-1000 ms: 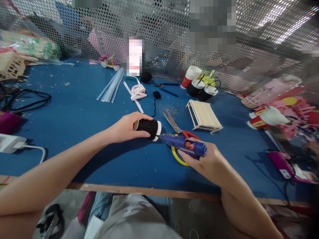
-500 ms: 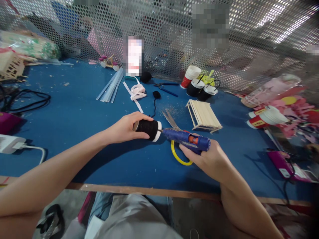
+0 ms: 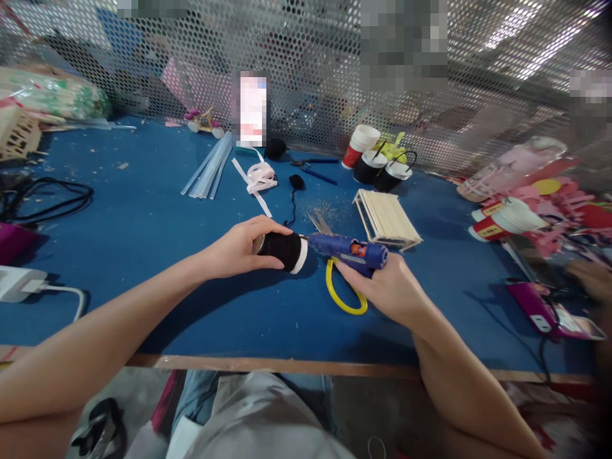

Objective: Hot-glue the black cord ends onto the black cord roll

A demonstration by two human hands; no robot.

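Observation:
My left hand point(image 3: 246, 247) is closed around a paper cup wrapped in black yarn point(image 3: 282, 250), held on its side with its white end toward the right. From the cup a black strand leads back to a small ball of black yarn point(image 3: 297, 182). My right hand point(image 3: 387, 287) grips a blue hot glue gun point(image 3: 347, 248), its nozzle at the cup's white edge; the fingers are partly hidden behind the gun. Beneath the gun lie scissors with a yellow handle point(image 3: 329, 290), their blades partly covered.
Behind the hands are a white ribbon point(image 3: 261, 177), glue sticks point(image 3: 210, 169), pliers point(image 3: 315, 171) and a propped phone point(image 3: 252, 108). A small stick-built bench point(image 3: 389, 218) stands right of the gun, with black-wrapped cups point(image 3: 392, 175) beyond. Perforated metal panels point(image 3: 306, 76) border the table's back.
The glue gun has shifted slightly left and up along the cup's white edge. The cup has tilted a little in my left hand. The whole view has shifted slightly.

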